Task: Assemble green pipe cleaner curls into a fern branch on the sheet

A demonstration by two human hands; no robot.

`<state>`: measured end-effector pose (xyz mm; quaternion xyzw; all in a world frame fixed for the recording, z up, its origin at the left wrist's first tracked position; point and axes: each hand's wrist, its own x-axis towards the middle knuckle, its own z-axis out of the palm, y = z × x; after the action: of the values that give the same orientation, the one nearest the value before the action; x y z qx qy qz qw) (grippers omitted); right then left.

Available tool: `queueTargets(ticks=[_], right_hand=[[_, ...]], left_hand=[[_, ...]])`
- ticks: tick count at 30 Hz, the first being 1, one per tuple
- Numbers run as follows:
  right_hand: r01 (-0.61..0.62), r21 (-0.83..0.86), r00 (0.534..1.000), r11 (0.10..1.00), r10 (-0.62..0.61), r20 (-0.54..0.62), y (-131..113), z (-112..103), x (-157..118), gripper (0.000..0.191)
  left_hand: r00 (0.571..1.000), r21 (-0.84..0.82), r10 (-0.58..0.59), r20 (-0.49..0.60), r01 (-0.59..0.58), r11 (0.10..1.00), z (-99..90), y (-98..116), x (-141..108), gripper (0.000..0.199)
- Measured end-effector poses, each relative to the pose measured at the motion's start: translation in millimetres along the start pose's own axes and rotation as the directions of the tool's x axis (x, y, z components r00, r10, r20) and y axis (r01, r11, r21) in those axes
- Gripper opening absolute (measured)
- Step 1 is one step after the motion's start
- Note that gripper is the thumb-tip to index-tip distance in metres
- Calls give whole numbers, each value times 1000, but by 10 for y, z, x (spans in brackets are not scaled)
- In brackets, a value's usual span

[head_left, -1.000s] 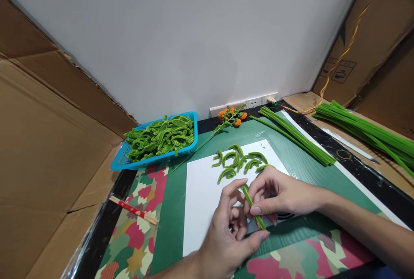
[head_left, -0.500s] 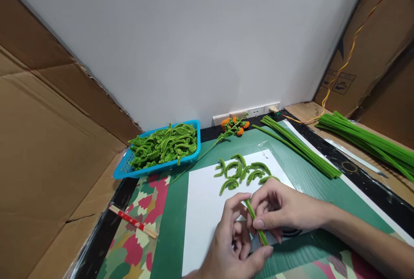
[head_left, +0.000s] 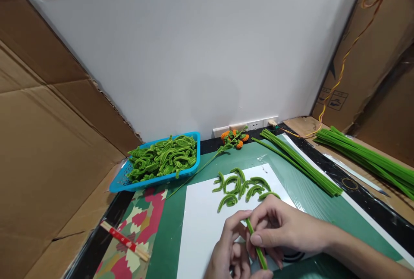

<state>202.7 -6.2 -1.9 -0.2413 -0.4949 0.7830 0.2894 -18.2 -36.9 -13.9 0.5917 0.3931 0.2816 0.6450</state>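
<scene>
A short length of green pipe cleaner (head_left: 256, 244) is held slantwise between my hands over the white paper (head_left: 197, 227). My left hand (head_left: 230, 249) has it by the ends, index finger at the top and thumb at the bottom. Pinched around its middle are the thumb and fingers of my right hand (head_left: 281, 229). Just beyond my fingers, several curved green pipe cleaner pieces (head_left: 232, 184) lie on the paper. The lower part of my left hand is cut off by the frame's bottom edge.
A blue basket (head_left: 198, 154) full of bent green pieces stands back left. An orange flower stem (head_left: 223, 146) lies behind the paper. Long green pipe cleaners (head_left: 300, 162) lie right, another bundle (head_left: 365, 154) farther right. Wrapped chopsticks (head_left: 124, 240) lie left. Cardboard walls (head_left: 48, 141) flank the table.
The view has tilted up a little, so the table and hands sit lower in the picture. Both hands keep the same hold on the green pipe cleaner.
</scene>
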Motion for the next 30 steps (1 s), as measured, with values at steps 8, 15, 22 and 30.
queueTargets(ticks=[8, 15, 22, 30], right_hand=[[13, 6, 1000, 1000, -13, -22, 31, -21, 0, 40], [17, -10, 1000, 1000, -17, -10, -1, -13, -10, 42], [25, -14, 999, 1000, -25, 25, -29, 4, -2, 43], [7, -38, 1000, 999, -7, 0, -27, 3, -12, 43]], left_hand=[[999, -43, 31, -41, -32, 999, 1, -3, -19, 84], [999, -70, 44, -20, -45, 997, -17, -43, -20, 81], [996, -210, 90, -8, -89, 974, 67, 81, -2, 59], [999, -218, 25, -39, -33, 975, 11, 94, 26, 50]])
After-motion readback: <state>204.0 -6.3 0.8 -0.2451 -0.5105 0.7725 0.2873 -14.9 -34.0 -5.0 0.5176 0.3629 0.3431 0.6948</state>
